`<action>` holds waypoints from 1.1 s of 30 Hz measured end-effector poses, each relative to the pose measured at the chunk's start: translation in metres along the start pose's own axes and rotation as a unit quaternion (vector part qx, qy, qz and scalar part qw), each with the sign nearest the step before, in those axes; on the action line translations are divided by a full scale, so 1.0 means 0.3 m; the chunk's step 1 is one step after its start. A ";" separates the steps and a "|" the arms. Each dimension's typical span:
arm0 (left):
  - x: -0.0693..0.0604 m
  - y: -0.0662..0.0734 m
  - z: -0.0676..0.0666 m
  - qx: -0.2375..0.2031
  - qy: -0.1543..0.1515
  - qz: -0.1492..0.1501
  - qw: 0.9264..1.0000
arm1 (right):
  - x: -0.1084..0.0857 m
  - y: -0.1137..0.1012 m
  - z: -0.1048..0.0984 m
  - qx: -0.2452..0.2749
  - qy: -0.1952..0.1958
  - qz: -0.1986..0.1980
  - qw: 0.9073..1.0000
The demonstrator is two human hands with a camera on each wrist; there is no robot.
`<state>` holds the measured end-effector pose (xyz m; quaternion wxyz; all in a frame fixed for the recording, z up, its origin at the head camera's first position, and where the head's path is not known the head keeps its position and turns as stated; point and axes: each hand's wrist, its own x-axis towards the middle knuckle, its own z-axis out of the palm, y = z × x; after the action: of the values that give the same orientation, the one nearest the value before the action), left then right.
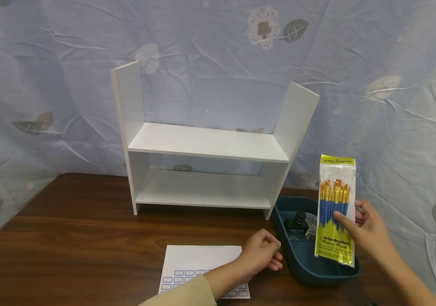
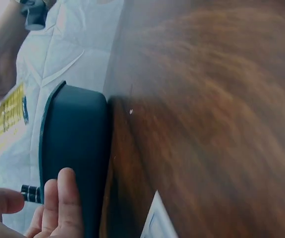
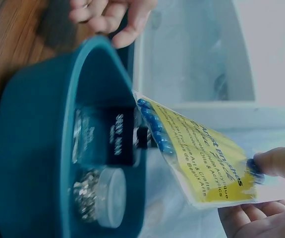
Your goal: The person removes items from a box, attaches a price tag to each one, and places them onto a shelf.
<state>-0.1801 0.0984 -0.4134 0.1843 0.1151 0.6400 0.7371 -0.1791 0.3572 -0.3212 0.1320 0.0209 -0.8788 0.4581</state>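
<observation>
My right hand [image 1: 374, 233] pinches a packet of artist brushes [image 1: 336, 208] by its side, holding it upright above the teal bin [image 1: 317, 276]. In the right wrist view the packet [image 3: 201, 158] slants over the bin's edge, thumb on its front. My left hand [image 1: 257, 255] hovers beside the bin's left wall, fingers loosely bent, holding nothing; the left wrist view shows its fingers [image 2: 58, 208] by the bin wall [image 2: 75, 144]. Inside the bin lie a black-capped ink bottle with a dark label [image 1: 296, 225] and a clear lidded jar of metallic bits [image 3: 100, 197].
A white two-tier shelf [image 1: 208, 142] stands at the back of the brown table [image 1: 68, 238], left of the bin. A white sheet with printed blue boxes [image 1: 202, 257] lies at the front, partly under my left forearm. Patterned cloth [image 1: 210, 51] hangs behind.
</observation>
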 end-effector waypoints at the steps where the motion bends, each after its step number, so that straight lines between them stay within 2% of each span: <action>1: -0.002 0.003 -0.010 0.012 -0.002 0.006 1.000 | -0.005 -0.009 -0.001 0.009 -0.001 -0.003 1.000; 6: -0.005 0.020 -0.056 0.047 -0.002 0.014 0.999 | -0.033 -0.049 0.010 0.048 -0.017 -0.019 0.999; 10: -0.011 0.031 -0.101 0.091 -0.001 0.023 0.996 | -0.059 -0.072 0.035 0.050 -0.029 -0.037 0.998; 12: -0.015 0.035 -0.127 0.130 -0.004 0.038 0.991 | -0.069 -0.081 0.051 0.062 -0.034 -0.043 0.997; 14: -0.020 0.041 -0.156 0.179 -0.007 0.057 0.982 | -0.080 -0.089 0.068 0.079 -0.040 -0.046 0.995; 19: -0.032 0.054 -0.232 0.303 -0.003 0.100 0.948 | -0.103 -0.111 0.116 0.092 -0.062 -0.031 0.993; 24: -0.049 0.066 -0.306 0.381 -0.007 0.106 0.918 | -0.113 -0.133 0.166 0.063 -0.082 -0.011 0.995; 25: -0.054 0.069 -0.319 0.398 -0.009 0.106 0.911 | -0.115 -0.136 0.176 0.061 -0.087 -0.006 0.994; 30: -0.087 0.083 -0.387 0.503 -0.021 0.088 0.859 | -0.121 -0.140 0.231 0.074 -0.112 0.039 0.990; 32: -0.100 0.089 -0.409 0.529 -0.023 0.075 0.845 | -0.122 -0.141 0.253 0.086 -0.124 0.059 0.987; 33: -0.106 0.092 -0.418 0.534 -0.023 0.068 0.843 | -0.121 -0.142 0.265 0.094 -0.129 0.070 0.985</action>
<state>-0.2057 -0.0311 -0.4034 0.0580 0.2560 0.9205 0.2895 -0.1542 0.2651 -0.3395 -0.0174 0.0307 -0.8410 0.5399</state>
